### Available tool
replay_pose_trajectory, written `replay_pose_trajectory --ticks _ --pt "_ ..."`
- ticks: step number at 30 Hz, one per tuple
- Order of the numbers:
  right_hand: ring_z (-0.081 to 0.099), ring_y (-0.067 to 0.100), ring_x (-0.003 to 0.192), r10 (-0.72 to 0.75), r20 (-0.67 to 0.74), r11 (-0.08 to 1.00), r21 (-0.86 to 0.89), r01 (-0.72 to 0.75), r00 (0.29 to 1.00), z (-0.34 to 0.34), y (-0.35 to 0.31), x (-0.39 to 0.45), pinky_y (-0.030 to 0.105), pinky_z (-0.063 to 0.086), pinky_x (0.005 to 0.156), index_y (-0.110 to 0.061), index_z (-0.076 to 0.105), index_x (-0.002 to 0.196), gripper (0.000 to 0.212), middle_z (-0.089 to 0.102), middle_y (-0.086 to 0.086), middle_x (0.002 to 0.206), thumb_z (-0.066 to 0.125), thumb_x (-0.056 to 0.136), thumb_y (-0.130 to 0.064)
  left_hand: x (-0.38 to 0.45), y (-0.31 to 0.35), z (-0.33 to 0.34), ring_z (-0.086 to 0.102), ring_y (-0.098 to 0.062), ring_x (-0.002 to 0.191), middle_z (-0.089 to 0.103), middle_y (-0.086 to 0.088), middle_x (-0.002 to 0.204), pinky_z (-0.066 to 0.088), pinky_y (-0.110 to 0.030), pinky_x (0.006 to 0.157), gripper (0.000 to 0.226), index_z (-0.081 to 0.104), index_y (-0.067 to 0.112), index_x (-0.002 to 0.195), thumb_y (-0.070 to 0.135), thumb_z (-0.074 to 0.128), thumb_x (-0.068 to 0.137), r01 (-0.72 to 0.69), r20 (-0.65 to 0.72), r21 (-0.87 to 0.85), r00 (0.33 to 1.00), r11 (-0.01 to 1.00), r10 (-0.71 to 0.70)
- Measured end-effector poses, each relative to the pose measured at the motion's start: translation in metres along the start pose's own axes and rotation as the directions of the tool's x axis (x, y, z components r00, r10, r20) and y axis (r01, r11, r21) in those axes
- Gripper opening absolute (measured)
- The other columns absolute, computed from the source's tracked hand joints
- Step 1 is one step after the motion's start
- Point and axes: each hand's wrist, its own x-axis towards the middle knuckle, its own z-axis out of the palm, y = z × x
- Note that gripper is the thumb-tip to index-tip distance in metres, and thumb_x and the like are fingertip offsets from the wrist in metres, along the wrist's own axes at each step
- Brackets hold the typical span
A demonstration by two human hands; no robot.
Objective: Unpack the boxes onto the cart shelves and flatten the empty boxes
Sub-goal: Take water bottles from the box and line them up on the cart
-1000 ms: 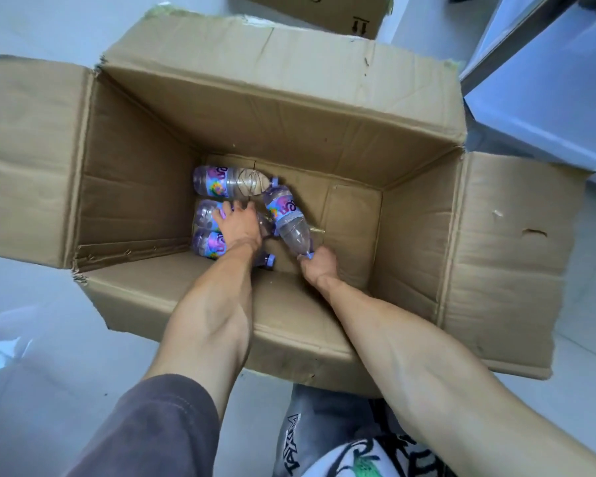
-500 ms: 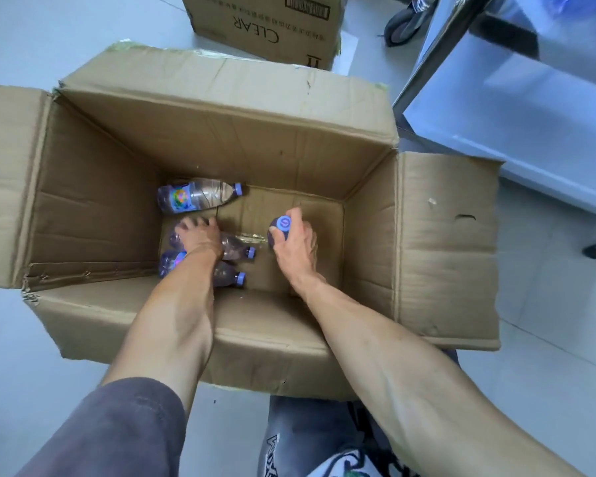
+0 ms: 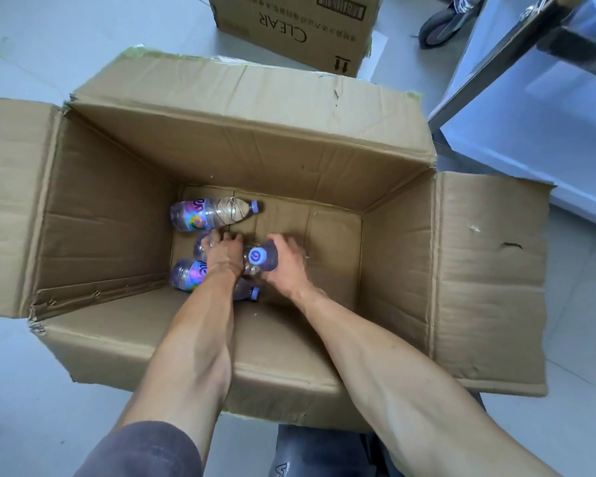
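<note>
Pointing cap-up: bottle in right hand

Both forearms are bare from each grip up past the elbow. A dark grey sleeve covers the left upper arm. Dark trousers with white printed lettering show below the arms.

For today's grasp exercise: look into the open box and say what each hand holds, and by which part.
The right hand grips an upended bottle round its neck end, below the cap. The left hand closes over a lying bottle; its exact hold is hidden.
</note>
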Motion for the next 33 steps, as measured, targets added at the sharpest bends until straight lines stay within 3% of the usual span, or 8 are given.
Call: replay_pose_trajectory --ticks 5,18,22,24,26,28,31,33 --pt "0.049 0.028 0.124 0.062 -0.031 0.996 0.063 -0.06 0.998 0.001 -0.004 0.005 0.039 0.044 0.101 -0.02 0.038 0.141 0.095 0.052 0.008 0.133 0.088 0.061 -0.029 0.003 0.0 -0.001 0.016 -0.035 0.145 0.038 -0.008 0.15 0.017 -0.047 0.116 0.067 0.045 0.027 0.14 0.035 0.074 0.08 0.002 0.028 0.0 1.0 1.0 -0.002" --pt "0.06 0.029 0.107 0.365 0.043 0.899 0.243 -0.364 0.93 -0.047 0.018 0.006 0.042 0.051 0.092 -0.015 0.038 0.114 0.075 0.06 0.006 0.111 0.083 0.057 -0.033 0.001 0.003 -0.005 0.022 -0.035 0.141 0.04 -0.008 0.146 0.022 -0.049 0.114 0.073 0.038 0.032 0.145 0.029 0.072 0.08 0.011 0.031 0.07 0.999 0.998 -0.013" --pt "0.062 0.029 0.101 0.264 -0.031 0.932 0.265 -0.246 0.964 -0.053 0.023 -0.017 0.041 0.053 0.085 -0.02 0.038 0.11 0.069 0.062 0.005 0.105 0.077 0.057 -0.041 -0.013 0.013 -0.026 0.033 -0.033 0.135 0.045 -0.008 0.143 0.025 -0.047 0.109 0.078 0.044 0.033 0.138 0.052 0.08 0.071 0.055 0.069 0.125 0.996 0.991 -0.064" --pt "0.062 0.029 0.097 0.223 -0.082 0.944 0.268 -0.194 0.971 -0.062 0.016 -0.026 0.038 0.052 0.081 -0.022 0.039 0.107 0.068 0.063 0.003 0.103 0.072 0.053 -0.046 -0.025 0.021 -0.04 0.04 -0.032 0.131 0.051 -0.01 0.138 0.029 -0.042 0.105 0.074 0.05 0.028 0.134 0.055 0.078 0.071 0.157 0.065 0.002 0.986 0.988 -0.156" --pt "0.062 0.027 0.091 0.18 -0.153 0.936 0.331 -0.121 0.972 -0.076 0.004 -0.038 0.034 0.049 0.074 -0.023 0.042 0.1 0.06 0.063 -0.001 0.094 0.07 0.051 -0.045 -0.042 0.024 -0.055 0.048 -0.034 0.126 0.059 -0.012 0.13 0.035 -0.041 0.102 0.062 0.057 0.026 0.128 0.056 0.072 0.075 0.292 0.071 -0.35 0.956 0.89 -0.286" --pt "0.062 0.018 0.086 0.142 -0.239 0.907 0.421 -0.03 0.961 -0.093 -0.009 -0.054 0.029 0.045 0.071 -0.025 0.047 0.095 0.053 0.064 -0.009 0.088 0.074 0.052 -0.041 -0.064 0.025 -0.07 0.055 -0.035 0.121 0.063 -0.014 0.127 0.042 -0.038 0.098 0.061 0.061 0.019 0.125 0.055 0.07 0.076 0.331 0.116 -0.691 0.928 0.643 -0.354" --pt "0.061 0.0 0.076 0.057 -0.361 0.818 0.552 0.163 0.931 -0.128 -0.029 -0.08 0.016 0.045 0.069 -0.023 0.056 0.092 0.045 0.066 -0.014 0.081 0.08 0.057 -0.038 -0.098 0.035 -0.089 0.059 -0.033 0.118 0.064 -0.014 0.127 0.045 -0.035 0.095 0.069 0.063 0.014 0.126 0.055 0.075 0.072 0.223 0.076 -0.917 0.912 0.331 -0.404" --pt "0.059 -0.001 0.07 -0.011 -0.444 0.747 0.592 0.302 0.896 -0.156 -0.04 -0.104 0.016 0.046 0.068 -0.018 0.059 0.092 0.047 0.064 -0.015 0.077 0.078 0.059 -0.045 -0.13 0.051 -0.1 0.062 -0.031 0.106 0.069 -0.01 0.111 0.045 -0.035 0.087 0.057 0.07 0.013 0.107 0.058 0.073 0.071 0.047 -0.02 -0.987 0.911 0.153 -0.411"
